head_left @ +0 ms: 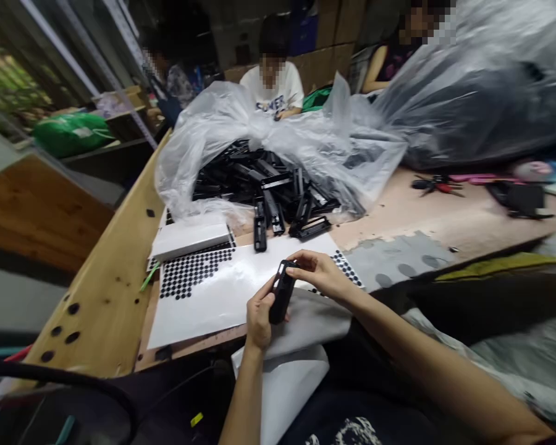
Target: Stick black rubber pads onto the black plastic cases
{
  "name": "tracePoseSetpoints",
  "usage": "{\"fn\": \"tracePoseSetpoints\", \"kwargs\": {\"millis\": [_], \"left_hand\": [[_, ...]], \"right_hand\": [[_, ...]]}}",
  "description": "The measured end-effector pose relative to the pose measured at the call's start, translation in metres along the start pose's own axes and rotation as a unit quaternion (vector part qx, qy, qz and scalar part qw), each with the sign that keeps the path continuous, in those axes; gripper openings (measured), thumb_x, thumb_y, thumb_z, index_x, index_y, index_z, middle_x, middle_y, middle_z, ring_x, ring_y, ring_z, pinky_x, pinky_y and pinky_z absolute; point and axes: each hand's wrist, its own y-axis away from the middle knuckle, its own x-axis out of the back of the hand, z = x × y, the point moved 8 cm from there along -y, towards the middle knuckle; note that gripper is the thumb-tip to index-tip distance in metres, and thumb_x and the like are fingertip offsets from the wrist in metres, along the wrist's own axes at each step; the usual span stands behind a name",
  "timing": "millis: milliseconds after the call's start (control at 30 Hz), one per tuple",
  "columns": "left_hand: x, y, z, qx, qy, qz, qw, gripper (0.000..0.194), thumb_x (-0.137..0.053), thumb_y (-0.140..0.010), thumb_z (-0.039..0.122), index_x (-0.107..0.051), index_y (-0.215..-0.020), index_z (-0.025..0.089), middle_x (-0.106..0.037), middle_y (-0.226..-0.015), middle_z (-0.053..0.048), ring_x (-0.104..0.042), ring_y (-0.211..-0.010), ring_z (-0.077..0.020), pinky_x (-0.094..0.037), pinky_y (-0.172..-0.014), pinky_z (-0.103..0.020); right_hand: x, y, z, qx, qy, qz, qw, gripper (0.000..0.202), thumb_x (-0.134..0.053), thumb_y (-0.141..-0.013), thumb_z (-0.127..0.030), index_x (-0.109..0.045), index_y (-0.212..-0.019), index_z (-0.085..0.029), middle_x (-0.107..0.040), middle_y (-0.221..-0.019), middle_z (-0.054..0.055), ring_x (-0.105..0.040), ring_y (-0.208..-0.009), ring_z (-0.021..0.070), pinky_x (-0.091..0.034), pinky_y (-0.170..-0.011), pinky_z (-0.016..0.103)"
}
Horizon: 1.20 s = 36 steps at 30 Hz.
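Note:
A black, oblong plastic casing (283, 298) with an opening near its upper end is held up over the table's front edge. My left hand (259, 315) is closed around its lower left side. My right hand (322, 275) pinches at its top end, thumb and fingers against the casing; whether a small piece lies under the fingertips cannot be seen. Beneath my hands is a white sheet (204, 321) bearing rows of round black dots (189, 278). Beyond it, similar black casings (264, 176) spill in a heap from a clear plastic bag (185, 148).
A white box (192, 238) lies on the sheet's far left. Right of the heap are pliers (438, 185) and a black, flat object (523, 198). A large filled plastic bag (482, 99) stands at the back right. Several people sit across the table, one in a white shirt (282, 86).

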Motion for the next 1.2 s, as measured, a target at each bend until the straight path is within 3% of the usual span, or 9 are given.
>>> {"fn": "tracePoseSetpoints", "kwargs": {"millis": [100,233,400,533,633,767,900,1067,1200], "left_hand": [[-0.004,0.001,0.009,-0.06,-0.186,0.038,0.98,0.06,-0.052,-0.098,0.052,-0.06,-0.144,0.014,-0.07,-0.121,-0.014,-0.064,-0.071,-0.0158,-0.054,-0.067,-0.03],[-0.015,0.007,0.023,-0.142,-0.514,0.059,0.844,0.073,-0.061,-0.091,0.054,-0.051,-0.153,0.016,-0.053,-0.15,-0.019,-0.056,-0.126,-0.0367,-0.05,-0.101,-0.05],[0.001,0.021,0.008,-0.086,-0.699,-0.017,0.71,0.112,-0.07,-0.078,0.064,-0.023,-0.165,0.012,-0.031,-0.166,-0.022,-0.019,-0.156,-0.0426,-0.015,-0.12,-0.069],[0.006,0.062,-0.002,-0.127,-0.727,-0.078,0.67,0.116,-0.072,-0.076,0.061,-0.013,-0.167,0.021,-0.031,-0.168,-0.018,-0.015,-0.158,-0.0417,0.005,-0.119,-0.073],[0.0,0.106,-0.02,-0.17,-0.704,-0.162,0.67,0.121,-0.08,-0.071,0.055,-0.011,-0.167,0.031,-0.031,-0.168,-0.012,-0.02,-0.157,-0.043,-0.001,-0.123,-0.071],[0.007,0.145,-0.056,-0.099,-0.686,-0.232,0.682,0.111,-0.076,-0.076,0.039,-0.014,-0.167,0.032,-0.03,-0.169,-0.01,-0.026,-0.156,-0.0401,-0.018,-0.124,-0.066],[0.017,0.153,-0.058,-0.075,-0.71,-0.167,0.68,0.085,-0.059,-0.089,0.026,-0.022,-0.166,0.03,-0.025,-0.171,-0.011,-0.02,-0.159,-0.0341,-0.016,-0.123,-0.067],[0.034,0.146,-0.045,-0.034,-0.71,-0.085,0.698,0.057,-0.043,-0.102,0.041,-0.042,-0.158,0.028,-0.027,-0.17,-0.016,-0.018,-0.158,-0.0386,-0.014,-0.116,-0.078],[0.064,0.141,-0.025,0.023,-0.657,0.083,0.749,0.092,-0.061,-0.088,0.06,-0.031,-0.162,0.015,-0.026,-0.164,-0.027,-0.03,-0.152,-0.0457,-0.04,-0.11,-0.066]], "right_hand": [[0.04,0.022,-0.012,0.021,0.032,0.094,0.995,0.038,-0.073,-0.084,-0.05,-0.069,-0.103,-0.017,-0.075,-0.096,0.006,-0.07,-0.089,0.021,-0.055,-0.081,0.035],[0.125,0.083,-0.032,0.02,0.127,0.243,0.962,0.028,-0.069,-0.089,-0.045,-0.07,-0.101,-0.02,-0.073,-0.095,0.005,-0.068,-0.082,0.0197,-0.054,-0.074,0.033],[0.218,0.176,-0.057,0.032,0.511,0.363,0.779,0.022,-0.068,-0.09,-0.045,-0.075,-0.089,-0.024,-0.074,-0.081,0.005,-0.068,-0.068,0.0235,-0.053,-0.063,0.038],[0.245,0.211,-0.047,0.041,0.549,0.353,0.756,0.023,-0.066,-0.09,-0.046,-0.071,-0.076,-0.028,-0.071,-0.074,0.005,-0.067,-0.061,0.0258,-0.051,-0.054,0.04],[0.219,0.199,-0.022,0.01,0.511,0.223,0.83,0.024,-0.06,-0.096,-0.04,-0.074,-0.081,-0.029,-0.074,-0.072,0.004,-0.07,-0.058,0.023,-0.049,-0.048,0.033],[0.125,0.172,0.022,-0.031,0.44,-0.01,0.897,0.022,-0.074,-0.086,-0.049,-0.08,-0.087,-0.028,-0.078,-0.076,0.0,-0.074,-0.064,0.0207,-0.057,-0.055,0.028],[0.026,0.161,0.055,-0.044,0.406,-0.14,0.902,0.082,-0.091,-0.062,-0.052,-0.07,-0.135,-0.022,-0.075,-0.121,0.012,-0.071,-0.107,0.0334,-0.06,-0.089,0.041],[-0.048,0.163,0.086,-0.057,0.424,-0.169,0.888,0.107,-0.091,-0.07,-0.04,-0.038,-0.162,-0.022,-0.033,-0.165,0.026,-0.039,-0.145,0.0464,-0.038,-0.114,0.06],[-0.083,0.168,0.119,-0.08,0.387,-0.226,0.89,0.125,-0.093,-0.063,-0.023,-0.022,-0.167,-0.024,-0.021,-0.169,0.029,-0.032,-0.15,0.0494,-0.038,-0.115,0.057]]}}
